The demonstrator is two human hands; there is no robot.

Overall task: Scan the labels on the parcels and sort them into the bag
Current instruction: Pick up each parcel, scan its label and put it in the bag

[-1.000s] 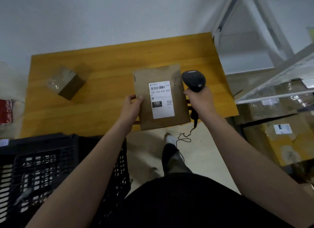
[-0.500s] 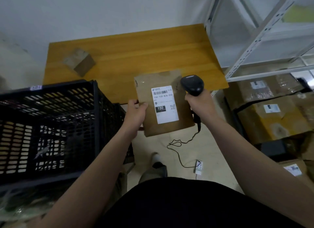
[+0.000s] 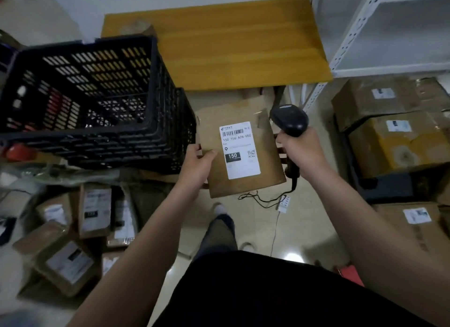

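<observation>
Parcel (image 3: 269,163) scanning seemingly under way: pinching its left edge with the left hand (image 3: 197,166) at centre frame, label (image 3: 239,150) facing up, and gripping the scanner (image 3: 289,119) in the right hand (image 3: 300,149) just beside it. Next, probably aiming at the barcode (image 3: 232,132), then finding the bag, not showing anywhere in frame.

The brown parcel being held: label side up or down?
Up. The white label, barcode showing, faces the camera on the brown parcel the left hand holds.
</observation>
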